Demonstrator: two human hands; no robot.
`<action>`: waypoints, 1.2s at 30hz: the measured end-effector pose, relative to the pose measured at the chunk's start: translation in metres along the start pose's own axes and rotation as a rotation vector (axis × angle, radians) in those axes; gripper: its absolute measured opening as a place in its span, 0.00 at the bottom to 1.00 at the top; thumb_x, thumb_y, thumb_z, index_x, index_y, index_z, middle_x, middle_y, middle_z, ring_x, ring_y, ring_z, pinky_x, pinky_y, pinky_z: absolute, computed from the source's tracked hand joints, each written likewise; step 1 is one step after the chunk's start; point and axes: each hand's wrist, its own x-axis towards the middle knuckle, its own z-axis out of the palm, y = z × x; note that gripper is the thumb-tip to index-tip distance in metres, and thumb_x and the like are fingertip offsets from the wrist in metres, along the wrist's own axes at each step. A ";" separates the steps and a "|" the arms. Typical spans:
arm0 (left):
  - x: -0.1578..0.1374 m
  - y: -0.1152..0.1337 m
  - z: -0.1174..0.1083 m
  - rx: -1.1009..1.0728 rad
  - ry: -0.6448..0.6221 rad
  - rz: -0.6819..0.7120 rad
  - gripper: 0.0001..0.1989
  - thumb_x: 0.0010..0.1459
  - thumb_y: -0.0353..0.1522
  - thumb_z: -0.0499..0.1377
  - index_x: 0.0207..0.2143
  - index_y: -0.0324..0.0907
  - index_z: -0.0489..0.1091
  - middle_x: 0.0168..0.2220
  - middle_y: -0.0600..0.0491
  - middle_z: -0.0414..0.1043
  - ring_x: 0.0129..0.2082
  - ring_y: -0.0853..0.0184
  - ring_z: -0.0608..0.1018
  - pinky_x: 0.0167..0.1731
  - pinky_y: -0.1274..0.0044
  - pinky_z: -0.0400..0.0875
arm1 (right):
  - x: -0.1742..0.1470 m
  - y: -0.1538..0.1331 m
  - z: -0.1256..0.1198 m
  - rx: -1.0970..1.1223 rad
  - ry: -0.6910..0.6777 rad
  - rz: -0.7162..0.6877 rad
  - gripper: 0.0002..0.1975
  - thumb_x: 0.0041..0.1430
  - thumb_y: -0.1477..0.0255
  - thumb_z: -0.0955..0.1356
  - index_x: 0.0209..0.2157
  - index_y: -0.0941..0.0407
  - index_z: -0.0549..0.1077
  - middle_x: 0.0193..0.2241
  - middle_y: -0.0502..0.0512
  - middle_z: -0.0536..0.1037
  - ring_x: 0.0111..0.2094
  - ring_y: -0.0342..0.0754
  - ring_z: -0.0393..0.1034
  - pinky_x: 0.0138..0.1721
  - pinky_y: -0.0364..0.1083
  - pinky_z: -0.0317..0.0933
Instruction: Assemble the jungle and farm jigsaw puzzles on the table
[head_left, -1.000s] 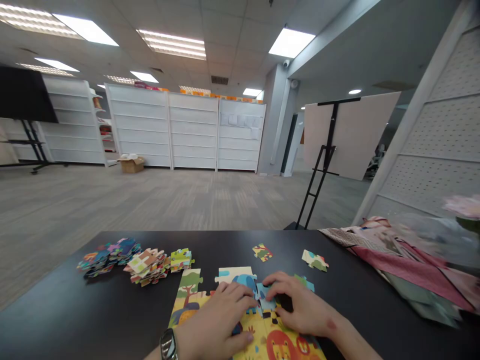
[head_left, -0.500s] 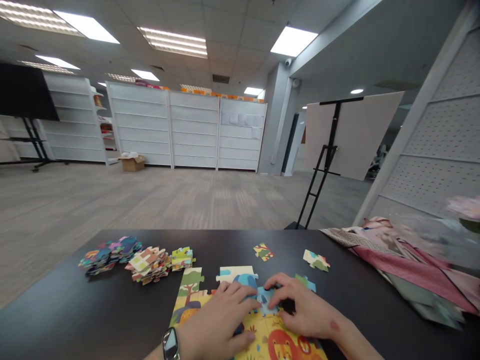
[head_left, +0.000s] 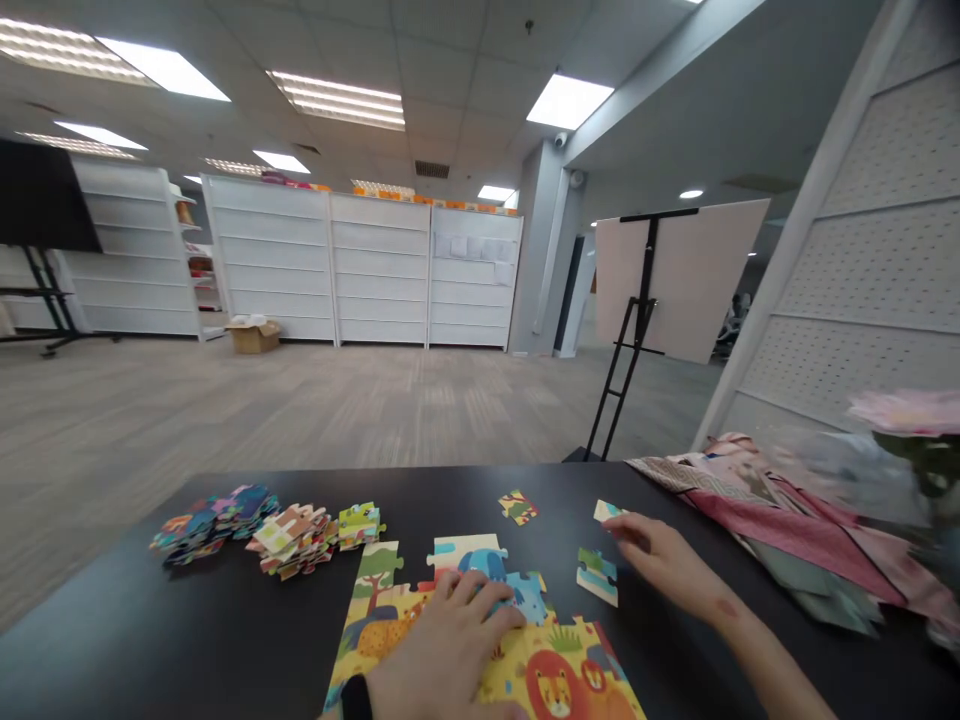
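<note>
On a black desk [head_left: 135, 640] I see a partly joined jigsaw puzzle [head_left: 529, 650] (lions and an elephant on it); the person's left hand [head_left: 450, 645] lies over it, fingers loosely spread, gripping nothing I can see; the right hand [head_left: 658, 555], fingers curled, is at a loose puzzle piece [head_left: 606, 510], whether pinched I cannot tell; a green-and-blue piece [head_left: 597, 577] lies just beside that hand.

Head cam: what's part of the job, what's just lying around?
Part of the job:
left hand, on the joined puzzle
right hand, at a loose piece
green-and-blue piece
red-and-green piece
probably the brown pile, green pile

Seemingly unrelated:
pink cloth
pink flower
cardboard box
</note>
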 end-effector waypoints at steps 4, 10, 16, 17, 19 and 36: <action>0.006 0.000 -0.003 0.007 0.035 -0.044 0.32 0.57 0.56 0.59 0.59 0.52 0.63 0.61 0.49 0.64 0.58 0.46 0.65 0.60 0.49 0.54 | -0.021 0.001 0.011 -0.072 -0.072 0.055 0.24 0.48 0.58 0.73 0.45 0.56 0.79 0.47 0.62 0.78 0.50 0.61 0.72 0.55 0.54 0.64; 0.005 -0.002 -0.004 0.018 0.043 -0.028 0.31 0.60 0.54 0.57 0.61 0.52 0.62 0.62 0.50 0.63 0.60 0.46 0.64 0.61 0.50 0.52 | -0.014 -0.007 0.030 0.159 -0.059 0.061 0.18 0.49 0.63 0.71 0.42 0.53 0.71 0.39 0.54 0.77 0.42 0.55 0.72 0.45 0.49 0.65; 0.004 -0.017 0.008 0.073 0.048 0.043 0.31 0.62 0.56 0.54 0.61 0.52 0.61 0.62 0.49 0.64 0.58 0.46 0.66 0.59 0.50 0.57 | 0.025 -0.037 0.045 0.316 -0.135 -0.049 0.20 0.62 0.60 0.63 0.51 0.52 0.71 0.34 0.52 0.76 0.37 0.51 0.72 0.38 0.47 0.65; 0.005 -0.020 0.012 0.092 0.058 0.045 0.27 0.64 0.53 0.54 0.61 0.52 0.61 0.61 0.49 0.65 0.57 0.46 0.67 0.58 0.50 0.58 | 0.032 -0.045 0.048 0.314 -0.158 -0.091 0.20 0.62 0.61 0.63 0.53 0.52 0.72 0.38 0.54 0.77 0.41 0.52 0.72 0.42 0.48 0.65; 0.006 -0.025 0.021 0.137 0.074 0.035 0.20 0.68 0.44 0.53 0.60 0.52 0.62 0.61 0.50 0.66 0.57 0.47 0.67 0.56 0.52 0.60 | 0.044 -0.060 0.056 0.321 -0.196 -0.163 0.21 0.63 0.62 0.64 0.55 0.53 0.71 0.43 0.56 0.78 0.44 0.53 0.72 0.45 0.49 0.65; -0.005 -0.012 0.003 0.112 -0.003 0.035 0.24 0.64 0.44 0.57 0.60 0.51 0.61 0.61 0.50 0.64 0.57 0.49 0.66 0.59 0.51 0.59 | 0.048 -0.065 0.076 0.541 -0.288 -0.126 0.21 0.59 0.61 0.70 0.52 0.53 0.72 0.51 0.60 0.76 0.53 0.57 0.71 0.54 0.54 0.65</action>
